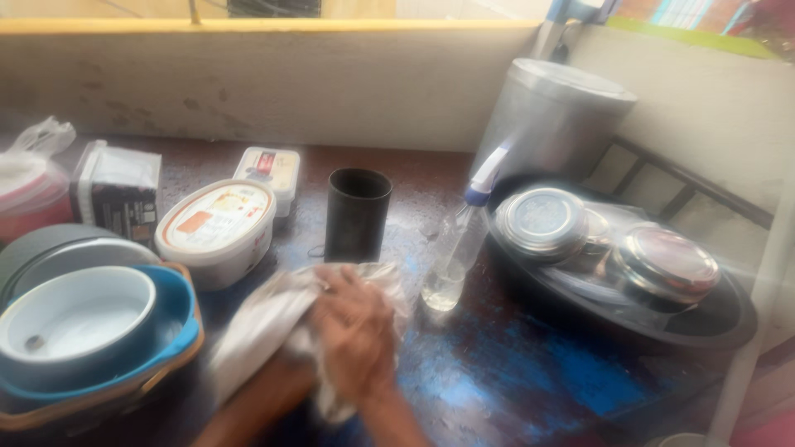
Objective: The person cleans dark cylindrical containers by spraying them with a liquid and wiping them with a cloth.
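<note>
Right hand (356, 331) clenched on crumpled white cloth (265, 323) near the tabletop's (513, 381) front edge; left hand hidden beneath, grip undeterminable. Keep cloth bunched, wipe with firm strokes, avoiding the spray bottle (455, 248).

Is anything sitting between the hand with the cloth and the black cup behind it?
Nothing visible. The right hand presses the white cloth on the counter, and the black cup stands just beyond it; the spray bottle stands off to the side.

A crumpled white cloth (273, 319) lies bunched on the dark counter, partly covered.
</note>
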